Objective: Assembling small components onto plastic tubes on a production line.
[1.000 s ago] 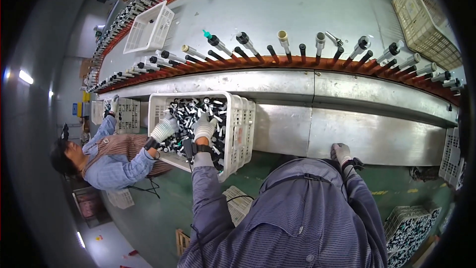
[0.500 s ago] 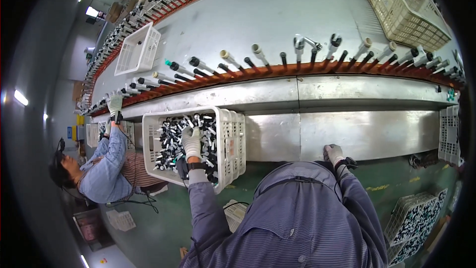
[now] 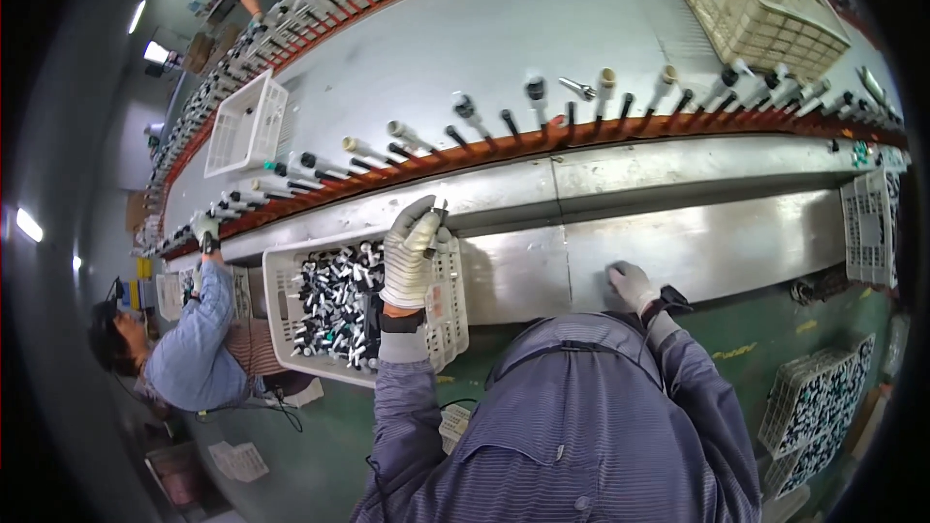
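Observation:
My left hand (image 3: 412,257), in a striped pale glove, is raised over the right side of a white plastic crate (image 3: 448,315). Its fingers are closed on a small black-and-white plastic part (image 3: 438,223). Many loose black and white parts (image 3: 334,310) like it fill the crate, with a few green ones among them. My right hand (image 3: 632,288), also gloved, lies at the front of the metal ledge (image 3: 707,252). Its fingers are loosely curled, and nothing shows in them.
Beyond the ledge runs an orange-edged conveyor (image 3: 620,129) with upright black pins, several carrying black, white or cream parts. A metal tool (image 3: 578,88) lies behind them. White crates (image 3: 247,126) and a cream crate (image 3: 765,19) stand farther back. A co-worker (image 3: 194,329) sits at left.
My left hand has risen out of the crate, away from me, with a small black-and-white part in it. My right hand stays by the ledge. The pins and their parts have shifted along the conveyor.

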`<state>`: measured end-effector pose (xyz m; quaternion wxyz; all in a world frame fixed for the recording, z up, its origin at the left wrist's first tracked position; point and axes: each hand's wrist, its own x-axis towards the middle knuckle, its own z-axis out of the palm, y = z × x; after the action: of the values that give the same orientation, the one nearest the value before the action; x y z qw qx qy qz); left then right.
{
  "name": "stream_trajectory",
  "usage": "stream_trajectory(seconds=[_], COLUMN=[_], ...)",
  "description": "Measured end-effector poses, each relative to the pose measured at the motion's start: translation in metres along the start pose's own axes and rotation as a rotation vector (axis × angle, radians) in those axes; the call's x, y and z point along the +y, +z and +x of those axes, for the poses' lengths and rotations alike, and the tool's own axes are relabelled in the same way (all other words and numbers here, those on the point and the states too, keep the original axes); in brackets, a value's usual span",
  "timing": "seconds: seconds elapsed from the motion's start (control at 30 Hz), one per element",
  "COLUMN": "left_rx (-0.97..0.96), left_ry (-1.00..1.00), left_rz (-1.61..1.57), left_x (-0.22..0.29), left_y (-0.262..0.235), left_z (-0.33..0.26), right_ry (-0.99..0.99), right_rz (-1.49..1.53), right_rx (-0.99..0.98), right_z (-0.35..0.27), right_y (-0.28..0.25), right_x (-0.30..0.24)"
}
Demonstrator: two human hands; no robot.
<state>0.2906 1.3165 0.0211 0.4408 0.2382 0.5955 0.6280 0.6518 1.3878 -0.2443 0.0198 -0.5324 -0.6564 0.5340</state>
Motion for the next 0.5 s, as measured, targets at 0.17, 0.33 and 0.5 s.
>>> stream_trajectory(seconds=[0.17,0.33,0.5], left_rx=[-0.316,-0.646,-0.579], left_ry=[-0.181,-0.287,-0.291], left_rz=[0.302,0.465,0.393], left_x=[-0.030,-0.051,-0.057], left_y=[0.070,0.133,0.164], left_z=[0.009,0.001,-0.008], right_ry=[-0.208,-0.159,-0.157], right_rz=[0.574,0.819,1.065], right_rx=[-0.041,-0.167,-0.174], right_z=[-0.040,-0.047,-0.062], right_y=[-0.059,-0.083,-0.098], right_x=[-0.141,-0.167,-0.149])
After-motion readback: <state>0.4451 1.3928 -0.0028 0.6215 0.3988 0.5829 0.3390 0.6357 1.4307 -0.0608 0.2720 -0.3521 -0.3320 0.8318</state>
